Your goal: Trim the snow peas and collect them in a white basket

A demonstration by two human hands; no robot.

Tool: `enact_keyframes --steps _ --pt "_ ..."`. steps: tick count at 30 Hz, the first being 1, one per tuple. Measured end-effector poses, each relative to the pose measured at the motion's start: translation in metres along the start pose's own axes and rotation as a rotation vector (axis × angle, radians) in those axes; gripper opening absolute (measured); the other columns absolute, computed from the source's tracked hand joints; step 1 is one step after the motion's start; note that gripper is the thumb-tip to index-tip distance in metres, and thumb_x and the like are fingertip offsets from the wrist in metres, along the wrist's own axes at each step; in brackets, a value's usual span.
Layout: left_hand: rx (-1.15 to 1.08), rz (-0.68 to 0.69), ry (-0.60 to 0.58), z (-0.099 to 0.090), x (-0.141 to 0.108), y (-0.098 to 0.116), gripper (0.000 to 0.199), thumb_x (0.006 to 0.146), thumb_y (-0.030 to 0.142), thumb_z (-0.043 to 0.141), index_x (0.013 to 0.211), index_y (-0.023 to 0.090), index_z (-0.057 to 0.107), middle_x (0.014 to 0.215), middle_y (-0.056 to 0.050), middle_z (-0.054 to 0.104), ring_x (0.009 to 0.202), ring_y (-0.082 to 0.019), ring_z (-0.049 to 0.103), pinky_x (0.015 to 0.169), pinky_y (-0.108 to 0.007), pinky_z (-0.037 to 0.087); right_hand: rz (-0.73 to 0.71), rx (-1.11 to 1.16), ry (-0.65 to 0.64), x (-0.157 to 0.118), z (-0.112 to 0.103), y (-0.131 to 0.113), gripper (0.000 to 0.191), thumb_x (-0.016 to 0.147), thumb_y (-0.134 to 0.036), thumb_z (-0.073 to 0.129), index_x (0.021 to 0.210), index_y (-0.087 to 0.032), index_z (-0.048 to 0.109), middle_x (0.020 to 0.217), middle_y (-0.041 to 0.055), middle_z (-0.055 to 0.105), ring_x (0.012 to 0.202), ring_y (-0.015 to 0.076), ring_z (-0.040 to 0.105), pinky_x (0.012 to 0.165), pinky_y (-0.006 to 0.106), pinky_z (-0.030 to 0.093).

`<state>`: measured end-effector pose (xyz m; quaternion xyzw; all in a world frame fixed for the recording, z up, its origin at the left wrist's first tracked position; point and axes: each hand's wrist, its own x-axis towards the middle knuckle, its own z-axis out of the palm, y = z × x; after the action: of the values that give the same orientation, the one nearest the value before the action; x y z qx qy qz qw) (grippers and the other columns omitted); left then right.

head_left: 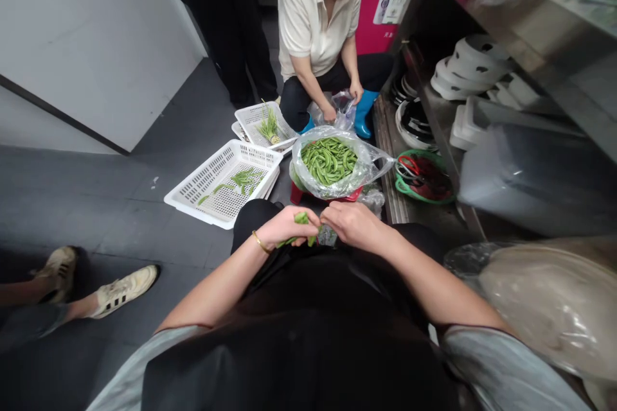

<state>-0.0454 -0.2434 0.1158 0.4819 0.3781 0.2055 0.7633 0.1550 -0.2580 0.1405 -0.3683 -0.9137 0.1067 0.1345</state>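
Several green pea pods (302, 218) are clasped in my left hand (288, 225), which wears a gold bangle. My right hand (351, 225) is closed with its fingertips pinched together, almost touching the left fingers; what sits in that pinch is too small to make out. Just beyond my hands, a clear plastic bag (369, 174) full of green pods (330, 160) rests on a red stool (354, 194). To the left, a white perforated basket (186, 194) holds a few loose pods (247, 178).
Opposite me a seated person (308, 26) handles a plastic bag (343, 112). Behind the near basket, another white basket (245, 117) holds a green bunch (268, 127). A metal shelf (443, 109) with containers stands right, a green basket (409, 191) below. Someone's shoes (126, 288) are at left.
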Motion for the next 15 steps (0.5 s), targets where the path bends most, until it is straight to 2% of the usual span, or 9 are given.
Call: enact_keyframes --steps 3,6,8,10,11,12,13,15 --pt "0.176 -0.009 -0.036 -0.002 -0.013 0.001 0.026 0.066 0.034 0.075 0.078 0.012 0.065 0.058 -0.003 0.062 0.04 -0.007 0.049 0.037 -0.017 0.035 -0.034 0.073 -0.062 -0.005 0.002 0.002 0.018 0.094 -0.021 0.045 0.083 -0.016 0.059 0.076 0.0041 0.056 0.065 0.0131 0.052 0.058 0.024 0.034" --pt "0.153 -0.007 -0.001 0.004 -0.008 -0.007 0.027 0.066 0.035 0.075 0.076 0.012 0.064 0.058 -0.002 0.062 0.039 -0.007 0.048 0.036 -0.017 0.033 -0.01 0.118 -0.071 -0.007 0.014 0.001 0.018 0.094 -0.023 0.045 0.082 -0.017 0.057 0.076 0.0035 0.056 0.063 0.0129 0.053 0.057 0.024 0.034" --pt "-0.021 0.017 0.062 0.015 0.008 -0.011 0.029 0.065 0.036 0.076 0.07 0.013 0.059 0.053 0.0 0.058 0.036 -0.006 0.045 0.035 -0.018 0.031 0.145 0.182 0.027 -0.001 0.03 0.002 0.02 0.095 -0.024 0.043 0.079 -0.018 0.054 0.07 0.0021 0.055 0.061 0.0134 0.053 0.057 0.024 0.034" --pt "-0.26 0.092 0.203 0.029 0.029 -0.007 0.032 0.067 0.036 0.073 0.063 0.014 0.05 0.045 0.005 0.049 0.034 -0.004 0.04 0.035 -0.018 0.028 0.422 0.267 0.215 0.01 0.043 0.004 0.023 0.096 -0.023 0.038 0.076 -0.018 0.049 0.062 0.0004 0.052 0.056 0.0139 0.051 0.055 0.025 0.035" --pt "-0.372 0.149 0.304 0.034 0.036 0.0 0.032 0.071 0.035 0.07 0.063 0.015 0.046 0.044 0.008 0.044 0.033 -0.002 0.037 0.037 -0.017 0.026 0.553 0.317 0.315 0.015 0.045 0.007 0.025 0.096 -0.024 0.035 0.075 -0.019 0.047 0.059 -0.0004 0.05 0.054 0.0139 0.051 0.055 0.025 0.036" --pt "-0.423 0.174 0.358 0.037 0.041 0.011 0.031 0.075 0.033 0.066 0.062 0.015 0.044 0.045 0.008 0.042 0.034 -0.001 0.038 0.039 -0.016 0.026 0.627 0.388 0.374 0.018 0.044 0.01 0.027 0.097 -0.026 0.033 0.075 -0.019 0.047 0.058 -0.0008 0.05 0.053 0.0135 0.05 0.054 0.025 0.037" --pt "-0.431 0.203 0.339 0.036 0.041 0.025 0.028 0.079 0.03 0.062 0.063 0.015 0.044 0.047 0.008 0.043 0.035 0.0 0.039 0.041 -0.015 0.025 0.63 0.479 0.398 0.017 0.039 0.014 0.028 0.098 -0.03 0.032 0.077 -0.019 0.047 0.058 -0.0014 0.051 0.051 0.0128 0.051 0.054 0.025 0.039" --pt "-0.385 0.373 0.321 0.022 0.029 0.058 0.019 0.078 0.021 0.063 0.072 0.015 0.046 0.052 0.009 0.047 0.034 0.0 0.038 0.04 -0.013 0.023 0.525 0.594 0.41 0.009 0.018 0.024 0.026 0.095 -0.04 0.04 0.085 -0.019 0.051 0.06 -0.0027 0.054 0.052 0.012 0.053 0.057 0.024 0.042"
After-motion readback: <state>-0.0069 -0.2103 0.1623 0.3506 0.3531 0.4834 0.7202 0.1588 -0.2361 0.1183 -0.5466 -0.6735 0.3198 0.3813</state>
